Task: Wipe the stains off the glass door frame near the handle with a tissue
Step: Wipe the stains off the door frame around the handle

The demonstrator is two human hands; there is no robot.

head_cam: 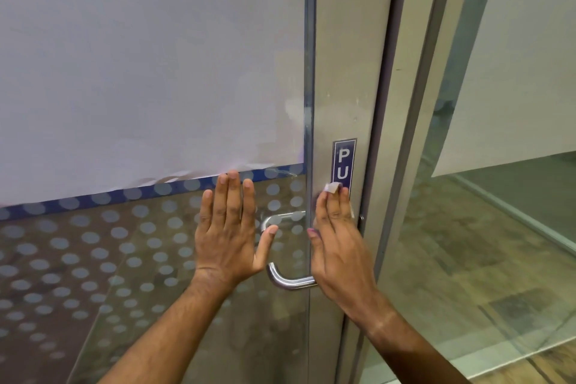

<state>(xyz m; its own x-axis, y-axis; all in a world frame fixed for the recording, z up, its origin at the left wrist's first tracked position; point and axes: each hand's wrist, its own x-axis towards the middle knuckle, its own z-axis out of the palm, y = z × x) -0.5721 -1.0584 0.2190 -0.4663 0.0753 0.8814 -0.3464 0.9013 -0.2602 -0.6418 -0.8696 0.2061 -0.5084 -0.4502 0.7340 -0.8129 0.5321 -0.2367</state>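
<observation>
The grey metal door frame (349, 56) runs upright through the middle of the view. A blue sticker (343, 159) with white letters is stuck on it. My right hand (338, 243) lies flat on the frame just below the sticker, pressing a white tissue (333, 188) under its fingers. A curved steel handle (288, 280) juts out left of that hand, partly hidden by it. My left hand (230, 227) rests flat on the glass pane (149, 259), fingers spread, holding nothing. A few small marks show on the frame above the sticker.
The glass carries frosted dots and a blue strip (124, 195), with white film (140, 56) above. To the right stands another glass panel (498, 196) and a tiled floor (467, 259) behind it.
</observation>
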